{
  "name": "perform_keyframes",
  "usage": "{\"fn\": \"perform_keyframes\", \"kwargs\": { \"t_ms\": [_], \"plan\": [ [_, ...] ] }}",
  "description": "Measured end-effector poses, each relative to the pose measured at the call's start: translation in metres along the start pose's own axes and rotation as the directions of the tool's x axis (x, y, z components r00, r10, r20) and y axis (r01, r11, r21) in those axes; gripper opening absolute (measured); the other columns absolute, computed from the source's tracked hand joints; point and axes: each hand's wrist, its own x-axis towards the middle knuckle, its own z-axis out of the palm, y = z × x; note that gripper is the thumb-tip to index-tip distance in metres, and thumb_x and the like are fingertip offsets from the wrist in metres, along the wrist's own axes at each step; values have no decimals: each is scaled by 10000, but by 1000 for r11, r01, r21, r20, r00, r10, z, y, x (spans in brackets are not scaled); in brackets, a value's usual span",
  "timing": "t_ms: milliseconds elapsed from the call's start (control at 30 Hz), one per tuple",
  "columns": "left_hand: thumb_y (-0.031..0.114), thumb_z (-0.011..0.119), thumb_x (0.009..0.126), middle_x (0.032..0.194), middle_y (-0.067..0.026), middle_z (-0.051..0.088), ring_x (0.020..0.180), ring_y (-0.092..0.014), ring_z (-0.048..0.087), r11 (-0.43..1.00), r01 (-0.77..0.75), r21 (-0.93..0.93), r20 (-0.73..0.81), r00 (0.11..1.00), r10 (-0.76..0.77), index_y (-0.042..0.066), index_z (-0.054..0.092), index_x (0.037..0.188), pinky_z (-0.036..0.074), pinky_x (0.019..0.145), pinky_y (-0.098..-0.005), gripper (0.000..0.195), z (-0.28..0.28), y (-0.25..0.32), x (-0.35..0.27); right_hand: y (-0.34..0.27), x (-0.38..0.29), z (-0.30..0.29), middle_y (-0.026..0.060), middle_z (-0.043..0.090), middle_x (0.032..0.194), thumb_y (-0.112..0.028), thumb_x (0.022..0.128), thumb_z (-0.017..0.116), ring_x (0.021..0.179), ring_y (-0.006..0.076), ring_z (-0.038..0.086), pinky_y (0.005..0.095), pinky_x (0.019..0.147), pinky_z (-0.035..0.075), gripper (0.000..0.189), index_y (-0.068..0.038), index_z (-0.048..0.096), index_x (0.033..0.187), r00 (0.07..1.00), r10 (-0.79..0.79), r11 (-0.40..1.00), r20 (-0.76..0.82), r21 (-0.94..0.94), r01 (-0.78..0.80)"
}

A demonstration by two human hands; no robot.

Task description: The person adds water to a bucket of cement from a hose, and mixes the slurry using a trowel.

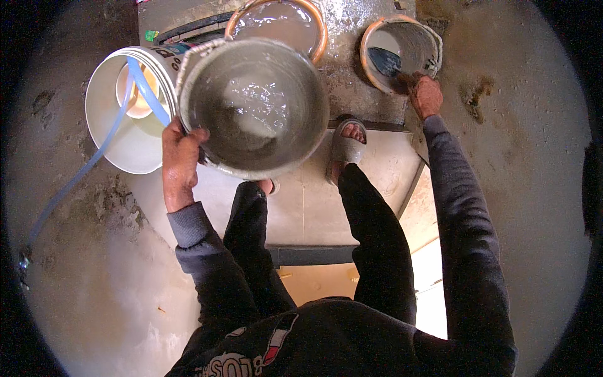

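Note:
My left hand [181, 160] grips the near left rim of a grey bucket [292, 151], thumb over the edge. Its mouth is turned up towards me, and a wet sheen shows on the greyish contents or bottom. To the right, my right hand [426, 96] closes around the handle of a trowel [385, 62]. The dark, wet blade lies inside an orange-rimmed bucket [367, 52], whose inner wall is smeared grey. That hand is at the bucket's near rim, and the fingers hide most of the handle.
Behind the grey bucket stands an orange-rimmed tub [321, 33] of murky water. A white plastic bucket [101, 127] at left holds a smaller container and a blue hose [70, 188] that trails across the wet concrete floor [527, 188]. My sandalled foot [351, 146] stands on a pale board [311, 212].

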Motion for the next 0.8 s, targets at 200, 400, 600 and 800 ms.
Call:
{"fn": "perform_keyframes", "kwargs": {
  "t_ms": [200, 400, 600, 800],
  "plan": [
    [-7, 524, 711, 869, -75, 627, 660, -140, 565, 994, 61, -95, -7, 998, -62, -34, 561, 1105, 469, 502, -253, 397, 9, -20, -12, -73, 16, -20, 107, 653, 773, -120, 869, 543, 691, 224, 627, 347, 635, 511, 158, -45, 664, 938, 999, -45, 643, 17, 766, 16],
    [-20, 518, 727, 782, -54, 618, 500, -101, 521, 979, -64, -194, -114, 993, 42, -26, 569, 1080, 397, 353, -226, 356, 28, -10, -11, -145, -5, -4, -7, 608, 825, -160, 907, 498, 696, 85, 555, 241, 552, 469, 212, -57, 644, 1021, 895, -125, 227, 429, 890, -395],
    [49, 561, 750, 889, -58, 627, 704, -151, 591, 962, -9, -272, -99, 995, -18, -6, 577, 1069, 491, 481, -284, 323, 39, 6, 2, -158, -22, -12, 40, 618, 1015, -252, 956, 437, 878, 138, 588, 298, 766, 493, 317, -22, 576, 1125, 838, -43, -200, 544, 817, -540],
    [82, 628, 773, 1012, -121, 584, 805, -243, 612, 861, -81, -502, -268, 961, -65, 12, 456, 1157, 507, 477, -348, 427, 54, 33, 40, -171, -15, -18, 113, 600, 979, -301, 955, 445, 862, 219, 624, 349, 775, 542, 363, -18, 526, 1167, 843, -168, -268, 512, 799, -539]
  ]
}}
